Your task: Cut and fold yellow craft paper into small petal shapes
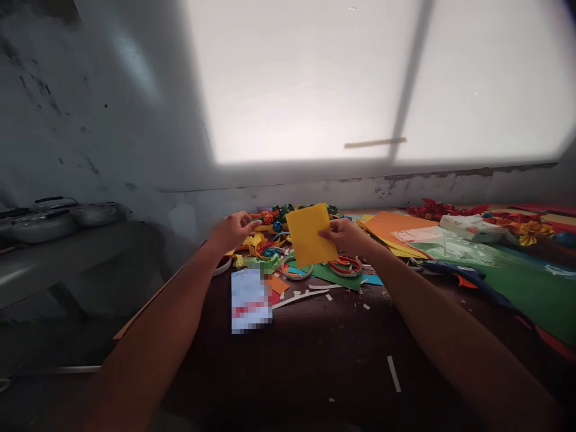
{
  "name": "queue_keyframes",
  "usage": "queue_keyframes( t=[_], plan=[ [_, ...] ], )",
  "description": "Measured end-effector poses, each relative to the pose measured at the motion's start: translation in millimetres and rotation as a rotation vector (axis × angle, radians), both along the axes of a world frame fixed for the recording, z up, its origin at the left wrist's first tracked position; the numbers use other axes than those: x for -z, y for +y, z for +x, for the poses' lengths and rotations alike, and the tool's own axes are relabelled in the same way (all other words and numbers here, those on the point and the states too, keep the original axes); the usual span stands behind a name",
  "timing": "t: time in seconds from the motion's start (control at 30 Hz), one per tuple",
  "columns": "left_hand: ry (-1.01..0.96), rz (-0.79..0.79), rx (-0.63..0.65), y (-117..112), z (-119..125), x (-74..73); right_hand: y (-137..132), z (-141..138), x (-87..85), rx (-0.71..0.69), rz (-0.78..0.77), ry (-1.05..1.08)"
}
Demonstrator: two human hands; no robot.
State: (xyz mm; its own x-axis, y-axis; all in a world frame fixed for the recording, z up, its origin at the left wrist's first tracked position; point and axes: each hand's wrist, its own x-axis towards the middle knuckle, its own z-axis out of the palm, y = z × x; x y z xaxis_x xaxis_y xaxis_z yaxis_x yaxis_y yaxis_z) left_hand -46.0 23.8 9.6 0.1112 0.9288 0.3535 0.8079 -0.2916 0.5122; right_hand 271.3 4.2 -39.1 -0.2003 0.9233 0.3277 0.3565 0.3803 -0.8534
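My right hand (348,236) pinches a yellow paper rectangle (309,234) by its right edge and holds it upright above the dark table (315,354). Reaching out to the left of the sheet, my left hand (234,230) has its fingers curled over a heap of coloured paper scraps and small paper balls (265,237). Whether that hand grips anything is hidden. Tape rolls (344,266) lie on green paper just below the yellow sheet.
Orange and green paper sheets (454,252) spread over the table's right side, with red and yellow paper flowers (517,225) and a white packet (468,227) behind. A pixelated card (251,300) and white paper strips lie in front. A shelf with dark pans (54,219) stands left, below a bright window.
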Motion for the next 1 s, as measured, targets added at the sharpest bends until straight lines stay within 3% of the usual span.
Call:
queue_keyframes(
  t=[0.07, 0.17, 0.37, 0.47, 0.6, 0.7, 0.8, 0.9, 1.0],
  plan=[
    [0.119, 0.002, -0.194, 8.9, -16.7, -0.9, 0.9, 2.3, 2.6, 0.016, -0.011, -0.046],
    [0.268, -0.039, -0.318, 17.9, -23.4, 7.2, 0.8, -5.6, 5.4, -0.004, 0.000, -0.059],
    [0.416, -0.125, -0.373, 26.8, -19.8, 20.4, 0.2, -28.2, 9.0, -0.033, 0.015, -0.175],
    [0.440, -0.125, -0.373, 30.4, -26.0, 20.0, -6.7, -24.6, 1.2, 0.056, 0.024, -0.391],
    [0.432, -0.101, -0.364, 29.1, -32.6, 13.3, -22.7, -2.6, -21.4, 0.235, 0.033, -0.681],
    [0.387, -0.021, -0.326, 20.1, -29.3, 3.4, -32.0, 8.5, -30.5, 0.238, -0.065, -0.876],
    [0.285, 0.117, -0.167, 9.7, -17.6, -3.7, -34.0, 6.7, -28.1, 0.222, -0.067, -0.989],
    [0.147, 0.172, 0.036, 6.2, -5.7, -1.0, -31.0, 1.8, -22.2, 0.246, -0.017, -1.036],
    [-0.001, 0.164, 0.126, 10.3, -1.6, 7.8, -28.6, 1.4, -19.6, 0.261, -0.025, -1.045]
  ],
)
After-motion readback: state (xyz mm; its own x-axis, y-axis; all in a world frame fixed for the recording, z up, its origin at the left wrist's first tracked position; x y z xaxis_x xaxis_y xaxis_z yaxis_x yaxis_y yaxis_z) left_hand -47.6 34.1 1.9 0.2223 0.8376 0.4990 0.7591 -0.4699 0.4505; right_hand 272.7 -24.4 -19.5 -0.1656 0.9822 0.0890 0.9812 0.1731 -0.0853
